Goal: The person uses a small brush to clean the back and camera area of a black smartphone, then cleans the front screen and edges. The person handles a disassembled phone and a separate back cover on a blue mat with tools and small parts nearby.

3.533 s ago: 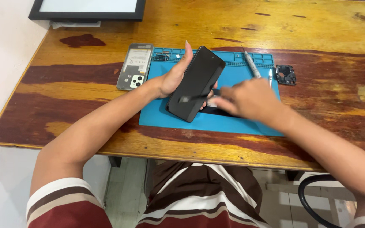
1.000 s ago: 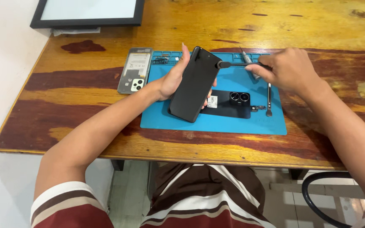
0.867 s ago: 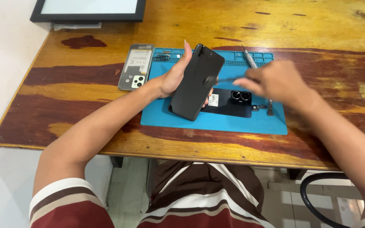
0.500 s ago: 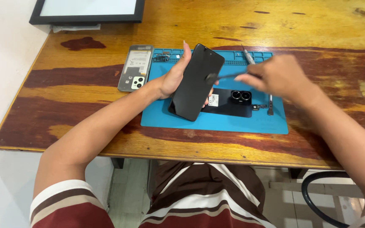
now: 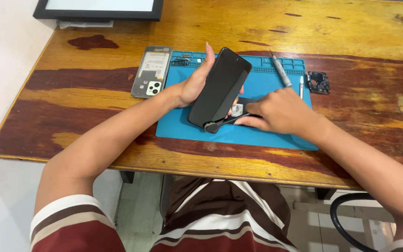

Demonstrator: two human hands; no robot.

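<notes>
1. Half a second ago the right hand (image 5: 281, 112) was raised over the mat's (image 5: 183, 128) far right part, near the loose tools. Now it has come down and toward the person, low over the mat just right of the screen (image 5: 220, 86).
2. The tool (image 5: 222, 122) has come with it. Its dark round end now sits at the screen's near bottom corner, where earlier it was up by the screen's top edge.
3. The dark phone body (image 5: 250, 101), plainly seen on the mat before, is now mostly covered by the right hand and the screen.
4. The left hand (image 5: 194, 84) and the screen have barely shifted.
5. Left hand: forearm crossing the table edge from the lower left, palm against the screen's back, fingers extended up along its left side, gripping it. The screen is tilted up off the mat, its lower end near the mat's middle.
6. Right hand: wrist low, knuckles up, fingers curled and pinched on the thin tool, which lies nearly flat and points left.
7. Around them: a grey back cover (image 5: 152, 71) left of the mat, a screwdriver (image 5: 281, 71) and tweezers (image 5: 301, 87) at its far right, a small black part (image 5: 318, 81) on the wooden table (image 5: 71, 116), and a monitor (image 5: 99, 8) at the far edge.
</notes>
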